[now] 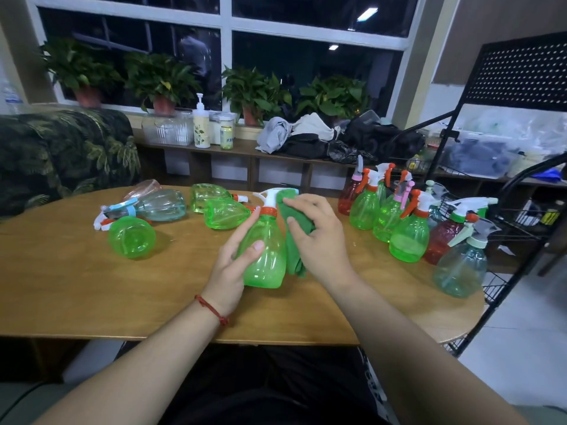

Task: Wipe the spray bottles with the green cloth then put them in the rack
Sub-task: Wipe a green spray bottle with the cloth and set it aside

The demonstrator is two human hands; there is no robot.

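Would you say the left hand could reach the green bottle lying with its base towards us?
Probably yes: bare table lies between the left hand and that lying bottle. But the hand is gripping the green bottle being wiped, so it must let go first.

We see a green spray bottle point(267, 253) with an orange collar and a white top on the brown wooden table point(76, 286), and a dark green cloth point(294, 240) touching it. Near the table's left edge lie more green bottles point(132, 237) and a pale blue bottle point(162, 205), and by the right edge stand bright green bottles point(409, 237), dark red bottles point(441, 240) and a pale blue-green bottle point(460, 271). We also see a red string bracelet point(211, 308), a black rack point(521, 72) with a dotted panel, and a dark sofa point(61, 154) with a green leaf pattern past the far left corner.
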